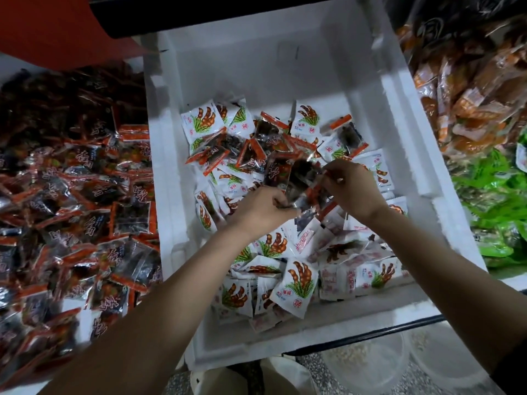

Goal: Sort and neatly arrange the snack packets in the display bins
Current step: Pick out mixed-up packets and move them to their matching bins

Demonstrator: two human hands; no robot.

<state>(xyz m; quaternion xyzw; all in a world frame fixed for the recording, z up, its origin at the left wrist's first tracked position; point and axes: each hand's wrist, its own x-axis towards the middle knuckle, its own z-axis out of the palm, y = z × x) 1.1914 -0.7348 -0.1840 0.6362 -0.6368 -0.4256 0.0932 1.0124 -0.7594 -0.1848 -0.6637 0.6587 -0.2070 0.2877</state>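
Observation:
A white foam bin (171,178) holds a mix of white packets printed with brown pods (296,286) and dark clear packets with orange-red edges (251,155). My left hand (262,208) and my right hand (352,185) are both over the middle of the bin. Together they grip a bunch of the dark packets (302,181), the left hand at its lower edge and the right hand pinching its right side. White packets lie in rough rows near the bin's front wall.
A bin to the left is heaped with the same dark orange-edged packets (71,212). At the right lie orange-brown packets (470,89) and green packets (496,206). Clear lidded tubs (368,363) stand on the floor below the bin's front edge.

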